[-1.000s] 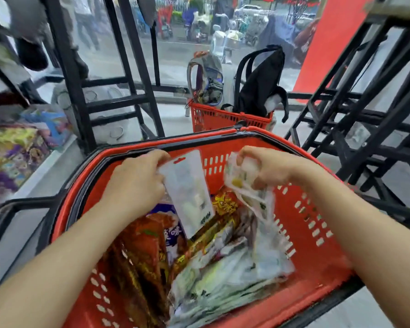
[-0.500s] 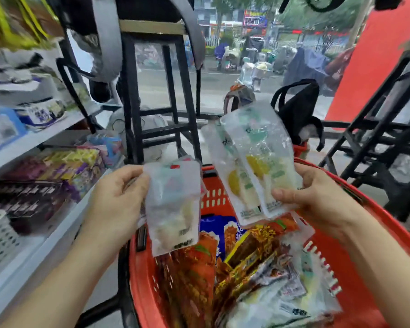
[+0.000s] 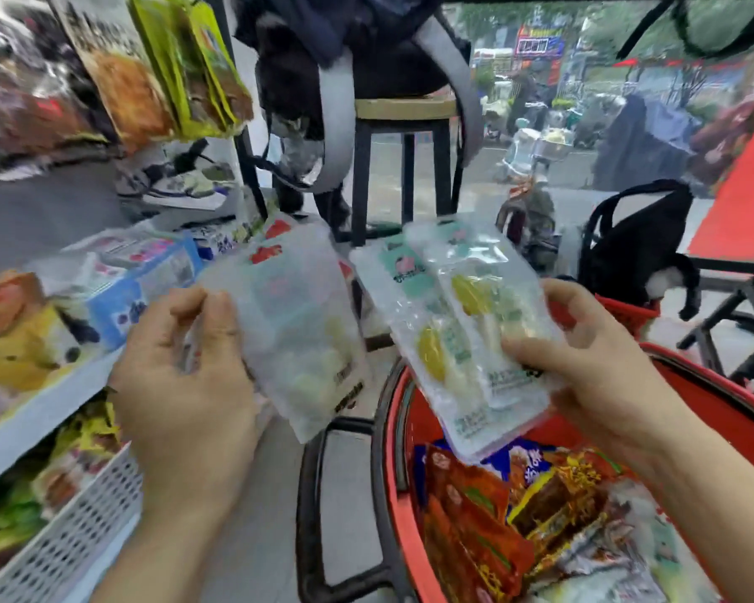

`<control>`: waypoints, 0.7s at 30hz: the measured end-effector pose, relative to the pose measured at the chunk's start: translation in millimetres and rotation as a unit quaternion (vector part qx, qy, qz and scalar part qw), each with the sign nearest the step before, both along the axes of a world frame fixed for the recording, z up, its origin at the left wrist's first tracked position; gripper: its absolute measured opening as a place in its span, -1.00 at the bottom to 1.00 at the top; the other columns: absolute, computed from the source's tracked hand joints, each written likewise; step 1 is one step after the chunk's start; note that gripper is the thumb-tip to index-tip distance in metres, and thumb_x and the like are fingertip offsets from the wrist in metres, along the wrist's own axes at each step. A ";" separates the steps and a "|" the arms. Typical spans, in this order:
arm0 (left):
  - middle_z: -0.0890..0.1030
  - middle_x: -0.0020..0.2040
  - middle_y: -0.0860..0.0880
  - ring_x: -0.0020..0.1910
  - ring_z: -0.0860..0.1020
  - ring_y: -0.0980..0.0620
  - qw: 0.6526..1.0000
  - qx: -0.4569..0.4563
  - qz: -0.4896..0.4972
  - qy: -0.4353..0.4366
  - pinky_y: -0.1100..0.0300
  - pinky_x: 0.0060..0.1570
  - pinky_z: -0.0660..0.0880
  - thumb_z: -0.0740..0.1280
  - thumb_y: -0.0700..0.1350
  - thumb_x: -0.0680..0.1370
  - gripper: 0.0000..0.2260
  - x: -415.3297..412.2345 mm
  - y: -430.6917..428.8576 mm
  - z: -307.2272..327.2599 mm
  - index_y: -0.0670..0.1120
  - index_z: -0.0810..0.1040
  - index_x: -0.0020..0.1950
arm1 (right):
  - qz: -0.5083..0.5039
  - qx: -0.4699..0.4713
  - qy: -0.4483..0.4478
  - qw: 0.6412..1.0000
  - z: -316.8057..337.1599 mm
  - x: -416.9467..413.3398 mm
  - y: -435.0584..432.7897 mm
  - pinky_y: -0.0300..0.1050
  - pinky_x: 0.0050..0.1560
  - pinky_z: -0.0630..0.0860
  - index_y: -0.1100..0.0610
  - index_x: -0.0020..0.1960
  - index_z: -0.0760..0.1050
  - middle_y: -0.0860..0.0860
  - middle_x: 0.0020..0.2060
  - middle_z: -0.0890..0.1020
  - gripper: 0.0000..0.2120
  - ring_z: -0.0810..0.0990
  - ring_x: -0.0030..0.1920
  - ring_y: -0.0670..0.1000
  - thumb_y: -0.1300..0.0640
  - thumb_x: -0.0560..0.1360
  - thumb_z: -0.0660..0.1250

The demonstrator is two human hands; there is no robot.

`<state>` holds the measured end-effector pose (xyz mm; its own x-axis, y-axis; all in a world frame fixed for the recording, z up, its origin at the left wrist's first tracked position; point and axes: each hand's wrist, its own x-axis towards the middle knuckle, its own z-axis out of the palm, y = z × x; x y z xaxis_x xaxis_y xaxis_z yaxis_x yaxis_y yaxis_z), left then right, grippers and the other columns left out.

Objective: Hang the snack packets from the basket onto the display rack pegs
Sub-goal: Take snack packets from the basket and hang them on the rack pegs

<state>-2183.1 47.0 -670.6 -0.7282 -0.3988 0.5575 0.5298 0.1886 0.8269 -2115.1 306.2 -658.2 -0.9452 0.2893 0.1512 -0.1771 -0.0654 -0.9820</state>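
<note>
My left hand (image 3: 183, 376) grips a clear snack packet (image 3: 297, 328) with a red hang hole, held upright left of centre. My right hand (image 3: 593, 363) holds two clear packets (image 3: 458, 324) with yellow and green print, fanned one over the other, thumb across their lower edge. Both hands are raised above the red basket (image 3: 714, 411) at the lower right, which holds several orange, red and clear snack packets (image 3: 519, 515). Hanging packets (image 3: 170, 67) on the display rack show at the upper left; the pegs themselves are hidden.
Shelves (image 3: 40, 411) with packaged goods and a white perforated bin (image 3: 70, 537) run down the left. A black stool (image 3: 405, 137) with a backpack stands straight ahead. A second red basket with a black bag (image 3: 636, 250) sits behind, with black frames at the right.
Both hands lifted their packets out of the basket and raised them; the view swung up and left toward the shelves and hanging packets.
</note>
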 end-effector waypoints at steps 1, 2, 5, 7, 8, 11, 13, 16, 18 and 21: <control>0.57 -0.12 0.37 -0.05 0.58 0.17 1.000 -0.013 0.027 0.000 -0.04 0.03 0.57 0.30 0.19 0.54 -0.80 -4.5 -16.1 13.6 0.12 0.56 0.03 | -0.015 0.012 -0.005 1.000 13.8 -1.3 -9.0 0.01 -0.15 0.63 -0.03 0.31 0.40 0.09 0.01 0.70 -0.32 0.71 -0.06 0.12 0.33 0.26 0.47; 0.56 -0.13 0.40 -0.06 0.54 0.29 0.998 -0.039 0.044 -0.008 0.05 0.10 0.54 0.29 0.21 0.54 -0.74 -9.0 -31.1 30.3 0.06 0.55 0.07 | -0.017 0.022 -0.010 1.000 28.5 -1.8 -17.9 0.05 -0.10 0.64 -0.14 0.36 0.33 0.08 0.06 0.70 -0.24 0.71 -0.02 0.12 0.37 0.29 0.47; 0.56 -0.14 0.45 -0.08 0.51 0.42 0.997 -0.034 0.035 -0.053 0.26 0.15 0.49 0.26 0.34 0.49 -0.61 -13.8 -61.7 103.0 0.03 0.53 0.02 | 0.006 0.098 -0.017 0.995 82.9 -0.8 -44.5 -0.05 -0.02 0.64 -0.24 0.31 0.41 -0.01 0.11 0.67 -0.30 0.70 0.03 0.03 0.43 0.42 0.41; 0.59 -0.21 0.38 -0.18 0.52 0.38 0.998 -0.014 -0.011 -0.059 0.36 -0.04 0.50 0.31 0.27 0.48 -0.74 -7.0 -65.7 163.9 0.10 0.55 -0.12 | 0.008 0.175 -0.034 0.984 135.9 1.4 -63.3 -0.29 -0.04 0.58 -0.12 0.05 0.64 -0.14 -0.02 0.71 -0.60 0.67 -0.01 -0.15 0.38 0.45 0.41; 0.60 -0.26 0.31 -0.24 0.51 0.33 0.997 0.003 -0.045 -0.068 0.36 -0.14 0.48 0.34 0.16 0.49 -0.85 1.0 -59.8 197.0 0.12 0.58 -0.18 | 0.000 0.193 -0.044 0.980 166.2 2.0 -72.2 -0.40 -0.06 0.53 -0.06 -0.10 0.68 -0.19 -0.12 0.71 -0.69 0.65 -0.05 -0.23 0.37 0.46 0.41; 0.58 -0.33 0.19 -0.29 0.48 0.21 0.985 0.022 -0.114 -0.130 0.29 -0.19 0.42 0.33 -0.06 0.49 -0.82 19.2 -42.4 283.6 0.16 0.63 -0.27 | 0.001 0.155 -0.071 0.985 260.5 5.3 -99.1 -0.54 -0.13 0.43 0.00 -0.27 0.67 -0.22 -0.28 0.70 -0.67 0.62 -0.15 -0.33 0.40 0.46 0.36; 0.57 -0.32 0.17 -0.26 0.48 0.16 0.975 0.038 -0.120 -0.182 0.22 -0.15 0.42 0.35 -0.13 0.52 -0.79 30.5 -37.4 342.4 0.10 0.62 -0.29 | 0.010 0.125 -0.096 0.987 328.0 12.6 -118.6 -0.56 -0.20 0.42 -0.03 -0.33 0.65 -0.24 -0.33 0.69 -0.59 0.61 -0.21 -0.35 0.42 0.47 0.30; 0.53 -0.35 0.16 -0.34 0.44 0.32 0.972 0.034 -0.068 -0.224 0.42 -0.22 0.40 0.30 -0.23 0.59 -0.74 54.1 -36.6 436.0 -0.02 0.58 -0.27 | 0.064 0.085 -0.108 0.988 426.3 28.2 -135.3 -0.56 -0.27 0.41 0.20 -0.31 0.69 -0.13 -0.26 0.72 -0.74 0.66 -0.15 -0.22 0.31 0.51 0.34; 0.49 -0.33 0.14 -0.35 0.44 0.40 0.975 0.009 -0.016 -0.223 0.54 -0.27 0.36 0.28 -0.24 0.59 -0.80 70.3 -36.0 498.0 -0.11 0.54 -0.23 | 0.100 0.070 -0.112 0.986 492.5 36.1 -141.7 -0.56 -0.24 0.41 0.28 -0.32 0.66 -0.20 -0.32 0.70 -0.72 0.65 -0.18 -0.26 0.08 0.42 0.44; 0.55 -0.28 0.09 -0.33 0.45 0.32 0.983 -0.006 0.039 -0.178 0.47 -0.26 0.36 0.32 -0.19 0.57 -0.85 81.5 -40.5 562.1 -0.08 0.57 -0.20 | 0.134 0.127 -0.080 0.980 554.7 43.5 -146.9 -0.34 -0.14 0.56 -0.01 -0.34 0.69 -0.23 -0.32 0.69 -0.90 0.64 -0.22 -0.25 0.01 0.25 0.58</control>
